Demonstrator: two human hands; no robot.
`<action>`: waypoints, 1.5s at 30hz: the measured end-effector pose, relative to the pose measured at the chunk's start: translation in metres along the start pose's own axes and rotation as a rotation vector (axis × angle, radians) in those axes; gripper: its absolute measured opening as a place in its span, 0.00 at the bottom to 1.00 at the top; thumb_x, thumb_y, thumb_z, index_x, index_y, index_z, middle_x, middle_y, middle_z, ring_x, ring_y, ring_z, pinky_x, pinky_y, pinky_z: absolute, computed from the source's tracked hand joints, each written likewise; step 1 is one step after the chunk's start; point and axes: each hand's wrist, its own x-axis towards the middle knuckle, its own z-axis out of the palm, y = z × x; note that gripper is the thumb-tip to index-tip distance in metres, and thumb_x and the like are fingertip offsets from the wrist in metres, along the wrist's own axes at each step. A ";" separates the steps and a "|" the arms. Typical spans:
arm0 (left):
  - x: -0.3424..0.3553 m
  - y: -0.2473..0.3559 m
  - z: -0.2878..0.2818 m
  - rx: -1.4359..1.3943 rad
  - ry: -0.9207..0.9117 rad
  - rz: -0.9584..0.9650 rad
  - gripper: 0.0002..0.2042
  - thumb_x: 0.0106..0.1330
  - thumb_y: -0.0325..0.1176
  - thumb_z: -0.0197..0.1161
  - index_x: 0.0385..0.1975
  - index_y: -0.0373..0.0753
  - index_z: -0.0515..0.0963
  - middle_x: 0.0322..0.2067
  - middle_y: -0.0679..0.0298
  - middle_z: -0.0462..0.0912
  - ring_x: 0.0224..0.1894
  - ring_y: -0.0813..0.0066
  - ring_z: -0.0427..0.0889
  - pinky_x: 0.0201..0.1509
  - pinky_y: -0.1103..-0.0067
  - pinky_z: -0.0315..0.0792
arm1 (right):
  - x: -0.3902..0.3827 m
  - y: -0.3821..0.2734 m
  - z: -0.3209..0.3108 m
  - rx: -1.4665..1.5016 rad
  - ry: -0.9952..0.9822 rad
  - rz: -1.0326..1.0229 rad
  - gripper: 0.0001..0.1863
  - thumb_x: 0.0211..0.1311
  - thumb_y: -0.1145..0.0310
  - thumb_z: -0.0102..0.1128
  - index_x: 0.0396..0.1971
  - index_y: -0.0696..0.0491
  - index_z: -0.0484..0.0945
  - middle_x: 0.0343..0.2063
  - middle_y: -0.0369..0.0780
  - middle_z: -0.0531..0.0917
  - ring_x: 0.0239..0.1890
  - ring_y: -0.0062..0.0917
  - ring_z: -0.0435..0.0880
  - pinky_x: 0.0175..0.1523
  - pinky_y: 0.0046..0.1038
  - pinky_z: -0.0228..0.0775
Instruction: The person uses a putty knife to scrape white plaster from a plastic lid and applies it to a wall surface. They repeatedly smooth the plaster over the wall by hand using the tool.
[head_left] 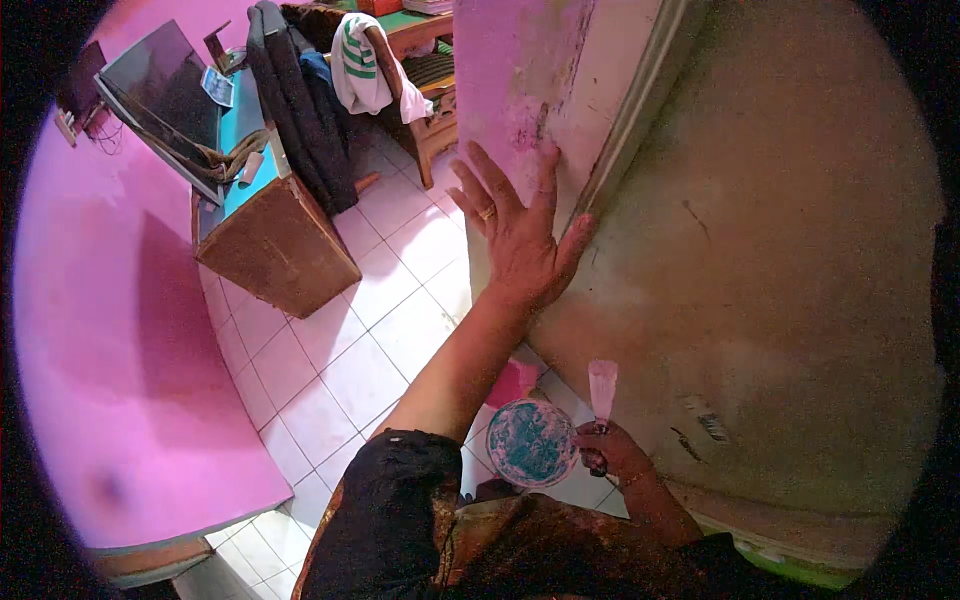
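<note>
My left hand (515, 235) rests with fingers spread on the wall corner, where patchy pink paint (515, 80) meets a pale vertical edge (650, 60). My right hand (622, 450) grips a putty knife (602, 390) with a dark handle, its pale blade pointing up, low at the right. Beside that hand is a round container (530, 442) with pink-smeared teal inside; the fingers reach its rim, and I cannot tell whether they also hold it. A pink object (510, 385), partly hidden, lies just beyond the container.
A wooden desk (270, 245) bearing a screen (160, 95) stands left, with dark clothes (290, 110) over it. A chair (430, 145) draped with a white towel (360, 70) is behind. Pink wall (90, 330) curves along the left, tiled floor (365, 350) between, brownish wall (770, 250) at right.
</note>
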 end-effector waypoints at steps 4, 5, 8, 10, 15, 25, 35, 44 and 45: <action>0.009 0.007 -0.010 -0.047 0.105 0.060 0.34 0.62 0.59 0.49 0.67 0.52 0.56 0.67 0.38 0.20 0.68 0.33 0.20 0.63 0.41 0.22 | -0.014 -0.004 0.001 0.042 0.006 -0.022 0.06 0.53 0.76 0.65 0.27 0.56 0.75 0.15 0.34 0.72 0.12 0.19 0.67 0.18 0.23 0.58; 0.015 0.009 -0.013 -0.076 0.135 0.090 0.34 0.62 0.59 0.49 0.67 0.52 0.57 0.67 0.39 0.20 0.68 0.33 0.20 0.63 0.41 0.22 | -0.016 -0.006 0.002 0.047 0.017 -0.022 0.06 0.53 0.76 0.65 0.27 0.56 0.75 0.16 0.34 0.72 0.13 0.19 0.67 0.18 0.23 0.59; 0.039 0.016 -0.018 -0.004 0.142 0.125 0.34 0.62 0.60 0.49 0.67 0.52 0.57 0.67 0.40 0.20 0.68 0.33 0.20 0.62 0.41 0.23 | -0.017 -0.011 0.003 -0.002 0.042 -0.007 0.06 0.53 0.76 0.65 0.28 0.56 0.75 0.16 0.35 0.73 0.13 0.20 0.69 0.18 0.23 0.59; 0.039 0.019 -0.018 -0.004 0.139 0.118 0.34 0.62 0.60 0.49 0.66 0.52 0.59 0.67 0.41 0.21 0.68 0.33 0.20 0.63 0.41 0.23 | -0.012 -0.004 -0.006 0.039 -0.021 -0.026 0.06 0.53 0.76 0.65 0.28 0.57 0.75 0.16 0.35 0.73 0.13 0.20 0.69 0.18 0.24 0.59; 0.023 0.012 -0.011 -0.028 0.105 0.078 0.31 0.61 0.58 0.51 0.63 0.50 0.64 0.68 0.43 0.23 0.68 0.33 0.20 0.63 0.42 0.22 | -0.010 -0.006 -0.007 0.016 -0.072 -0.071 0.06 0.54 0.77 0.63 0.31 0.58 0.76 0.17 0.37 0.74 0.13 0.21 0.70 0.18 0.25 0.60; -0.028 0.032 -0.011 0.031 -0.098 0.082 0.26 0.60 0.53 0.58 0.56 0.47 0.72 0.69 0.43 0.30 0.68 0.33 0.24 0.62 0.38 0.21 | 0.008 -0.003 -0.024 -0.074 -0.082 -0.050 0.03 0.57 0.76 0.63 0.29 0.56 0.77 0.16 0.35 0.74 0.12 0.18 0.69 0.18 0.24 0.61; -0.135 -0.081 -0.113 -0.945 -0.561 -1.215 0.39 0.64 0.64 0.42 0.59 0.31 0.64 0.54 0.51 0.73 0.54 0.59 0.72 0.61 0.67 0.61 | -0.028 -0.045 0.051 0.124 -0.231 -0.218 0.03 0.56 0.74 0.61 0.29 0.56 0.76 0.18 0.36 0.76 0.11 0.17 0.66 0.16 0.21 0.58; -0.148 -0.103 -0.194 -2.023 -0.617 -0.992 0.39 0.64 0.63 0.45 0.60 0.29 0.62 0.57 0.50 0.70 0.60 0.57 0.69 0.64 0.62 0.62 | -0.058 -0.095 0.192 -0.037 -0.216 -0.523 0.04 0.57 0.74 0.59 0.31 0.57 0.76 0.19 0.36 0.77 0.11 0.14 0.65 0.16 0.17 0.55; -0.137 -0.104 -0.200 -1.849 -0.606 -0.940 0.35 0.66 0.59 0.46 0.60 0.30 0.62 0.57 0.51 0.70 0.59 0.57 0.70 0.64 0.62 0.63 | -0.056 -0.098 0.204 -0.062 -0.235 -0.582 0.04 0.58 0.73 0.59 0.32 0.56 0.76 0.18 0.35 0.76 0.12 0.14 0.66 0.16 0.17 0.55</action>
